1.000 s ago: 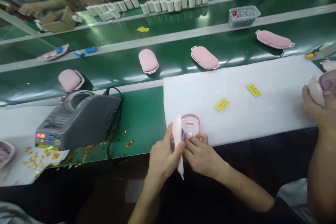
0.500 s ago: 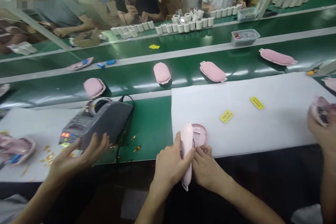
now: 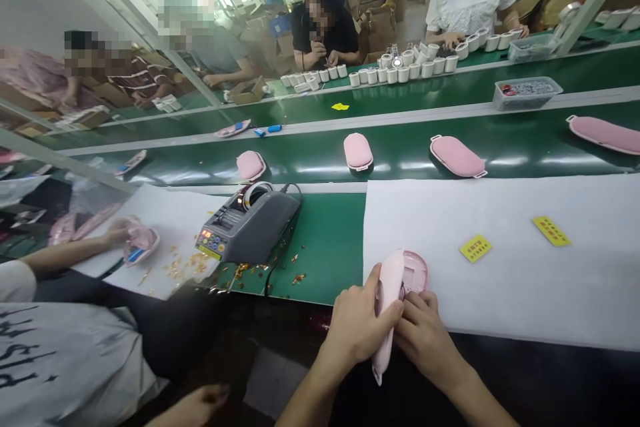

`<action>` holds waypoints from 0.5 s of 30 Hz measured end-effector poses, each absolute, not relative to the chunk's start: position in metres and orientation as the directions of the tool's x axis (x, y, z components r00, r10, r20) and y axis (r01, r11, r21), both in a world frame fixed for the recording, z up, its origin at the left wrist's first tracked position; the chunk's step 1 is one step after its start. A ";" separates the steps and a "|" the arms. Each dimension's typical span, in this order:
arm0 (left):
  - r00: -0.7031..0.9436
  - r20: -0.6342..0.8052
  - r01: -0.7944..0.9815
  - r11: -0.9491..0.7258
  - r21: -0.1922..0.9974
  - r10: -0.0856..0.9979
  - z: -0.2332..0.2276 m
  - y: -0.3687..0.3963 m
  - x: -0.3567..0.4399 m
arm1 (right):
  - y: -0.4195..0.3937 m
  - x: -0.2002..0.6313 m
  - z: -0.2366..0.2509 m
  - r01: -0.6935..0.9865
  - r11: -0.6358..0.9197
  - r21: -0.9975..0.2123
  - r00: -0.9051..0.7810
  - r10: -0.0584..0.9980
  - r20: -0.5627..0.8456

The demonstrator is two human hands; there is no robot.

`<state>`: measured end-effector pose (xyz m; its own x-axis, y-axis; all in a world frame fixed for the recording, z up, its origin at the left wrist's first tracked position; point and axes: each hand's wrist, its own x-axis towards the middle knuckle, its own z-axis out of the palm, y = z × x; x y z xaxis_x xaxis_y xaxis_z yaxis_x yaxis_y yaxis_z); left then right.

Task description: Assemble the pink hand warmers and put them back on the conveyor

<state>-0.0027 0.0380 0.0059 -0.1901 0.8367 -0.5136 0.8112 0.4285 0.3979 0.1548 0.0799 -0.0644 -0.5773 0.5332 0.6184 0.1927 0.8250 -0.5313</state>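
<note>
Holding a pink shell [image 3: 387, 307], left hand [image 3: 357, 327] meets right hand [image 3: 425, 340].

Little can be read here. The white shirt [image 3: 45, 353] of the person sitting well to the left of the left hand's grip [image 3: 357, 327] carries large black letters, cut off by the fold; only something like "PISM" shows. The 2 yellow labels [image 3: 475, 247] on the white sheet [image 3: 525, 280], up and to the right of the right hand's grip [image 3: 425, 337], bear dark print too small to read. The grey tape dispenser [image 3: 250, 223], up and left of the left grip, shows a lit red display [image 3: 205, 234], its digits illegible.
</note>
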 end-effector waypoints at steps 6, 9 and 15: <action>-0.160 -0.519 0.804 0.415 0.425 0.840 0.029 0.045 0.001 | 0.094 0.156 -0.047 0.090 0.886 -0.454 -0.643 0.400 0.653; -0.124 -0.512 0.809 0.385 0.444 0.850 0.024 0.047 0.000 | 0.101 0.162 -0.056 0.059 0.900 -0.431 -0.699 0.345 0.626; -0.087 -0.472 0.789 0.350 0.505 0.877 -0.006 0.049 -0.003 | 0.117 0.184 -0.083 0.030 0.929 -0.368 -0.785 0.250 0.567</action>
<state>-0.0030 0.0490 -0.0057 -0.0873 0.8773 -0.4720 0.7892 0.3500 0.5046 0.1836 0.1169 -0.0826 -0.7851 0.2500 0.5666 0.0302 0.9293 -0.3681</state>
